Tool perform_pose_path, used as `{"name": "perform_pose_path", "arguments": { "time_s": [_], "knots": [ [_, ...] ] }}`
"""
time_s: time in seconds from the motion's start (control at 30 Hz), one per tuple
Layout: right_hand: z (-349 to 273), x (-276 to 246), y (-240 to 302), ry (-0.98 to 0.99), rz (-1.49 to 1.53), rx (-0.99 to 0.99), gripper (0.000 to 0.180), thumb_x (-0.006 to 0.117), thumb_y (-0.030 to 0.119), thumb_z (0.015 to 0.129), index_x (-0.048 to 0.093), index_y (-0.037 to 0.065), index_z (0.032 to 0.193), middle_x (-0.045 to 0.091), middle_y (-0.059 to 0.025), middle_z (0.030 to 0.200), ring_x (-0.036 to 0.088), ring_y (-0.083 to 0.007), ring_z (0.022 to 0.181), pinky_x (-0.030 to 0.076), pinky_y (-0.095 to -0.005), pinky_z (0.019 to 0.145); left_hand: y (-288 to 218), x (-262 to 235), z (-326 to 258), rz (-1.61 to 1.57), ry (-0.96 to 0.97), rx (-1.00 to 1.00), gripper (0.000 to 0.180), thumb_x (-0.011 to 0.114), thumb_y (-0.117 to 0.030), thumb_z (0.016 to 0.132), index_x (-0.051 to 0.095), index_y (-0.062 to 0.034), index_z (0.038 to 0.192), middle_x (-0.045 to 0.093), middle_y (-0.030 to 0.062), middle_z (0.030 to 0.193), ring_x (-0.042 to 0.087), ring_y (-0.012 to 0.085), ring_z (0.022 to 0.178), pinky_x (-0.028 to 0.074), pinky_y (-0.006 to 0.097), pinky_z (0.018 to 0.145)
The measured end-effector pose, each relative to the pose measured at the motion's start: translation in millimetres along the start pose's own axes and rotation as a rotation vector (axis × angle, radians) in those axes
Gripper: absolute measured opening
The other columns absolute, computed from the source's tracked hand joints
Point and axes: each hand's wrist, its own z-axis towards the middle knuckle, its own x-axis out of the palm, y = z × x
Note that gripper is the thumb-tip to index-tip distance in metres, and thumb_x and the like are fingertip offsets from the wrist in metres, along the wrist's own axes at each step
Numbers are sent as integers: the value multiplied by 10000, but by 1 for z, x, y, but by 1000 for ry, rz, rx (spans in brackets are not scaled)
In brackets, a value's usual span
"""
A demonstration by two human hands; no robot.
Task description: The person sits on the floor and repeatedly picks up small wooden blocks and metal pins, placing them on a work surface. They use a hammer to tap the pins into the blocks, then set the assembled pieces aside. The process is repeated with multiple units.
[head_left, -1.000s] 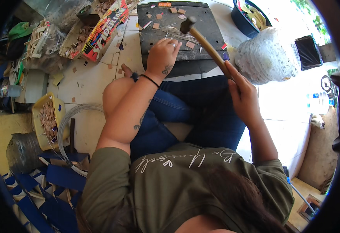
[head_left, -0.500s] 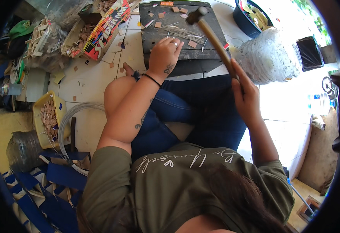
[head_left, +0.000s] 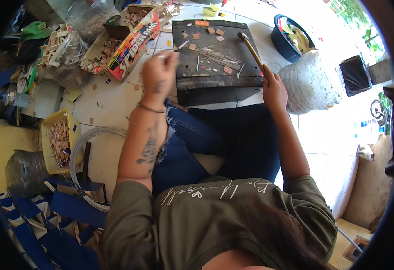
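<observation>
My right hand (head_left: 274, 90) is closed round the wooden handle of a hammer (head_left: 253, 53). The hammer's head is over the far right part of a low black wooden block (head_left: 215, 83), low against its top. My left hand (head_left: 160, 69), blurred, is off the block's left edge with its fingers curled in; what they hold, if anything, cannot be made out. Thin metal wire pieces (head_left: 217, 57) lie in a loose bundle on the block. Around them are scattered small brown square chips (head_left: 227, 70) and an orange piece (head_left: 201, 23).
At the left, a printed cardboard box (head_left: 136, 49) and a yellow basin (head_left: 47, 148) hold many brown chips. A wire coil (head_left: 74, 155) lies beside blue box-like pieces (head_left: 73, 204). A dark blue tub (head_left: 283, 45) and a plastic-wrapped bundle (head_left: 312, 81) stand at the right.
My left hand has moved left, from over the block's near part to beyond its left edge. The raised hammer has come down to the block's top, my right hand still round it.
</observation>
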Motion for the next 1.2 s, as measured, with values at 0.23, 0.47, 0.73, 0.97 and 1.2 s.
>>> {"name": "perform_pose_path", "arguments": {
  "time_s": [0.23, 0.47, 0.73, 0.97, 1.2],
  "knots": [
    [22, 11, 30, -176, -40, -316, 404, 650, 231, 845, 616, 163, 1242, 612, -53, 1092, 521, -250, 1145, 378, -405, 937, 149, -237, -55, 662, -133, -275, 260, 618, -255, 899, 687, -7, 863, 645, 158, 904, 629, 328, 825, 493, 396, 719],
    [45, 30, 83, 44, 25, -399, 285, 682, 229, 823, 683, 145, 1096, 630, -60, 1104, 560, -275, 1099, 390, -423, 959, 224, -404, -104, 1421, 143, -603, 264, 595, -211, 893, 663, -6, 1045, 632, 199, 1062, 614, 375, 960, 504, 434, 828],
    [62, 42, 82, 75, 189, -355, 113, 692, 184, 794, 698, 120, 886, 663, -48, 915, 614, -265, 949, 452, -402, 840, 176, -245, -4, 886, -15, 106, 520, 702, -217, 812, 551, -50, 1281, 596, 176, 1203, 557, 359, 1104, 441, 434, 951],
    [64, 26, 62, 162, 814, -9, 109, 647, 123, 891, 649, 19, 924, 682, -46, 840, 565, -92, 656, 445, -234, 600, 52, 23, 83, 28, 189, 239, 368, 725, -271, 789, 684, -38, 1071, 651, 161, 1049, 594, 337, 1024, 460, 395, 927],
    [54, 32, 53, 139, 1230, 35, 82, 598, 79, 935, 593, 14, 984, 680, -41, 839, 555, -62, 658, 436, -195, 593, 26, 142, 123, 450, 175, 266, 287, 712, -328, 767, 727, -112, 956, 638, 87, 952, 575, 276, 986, 482, 414, 824]
  ]
}}
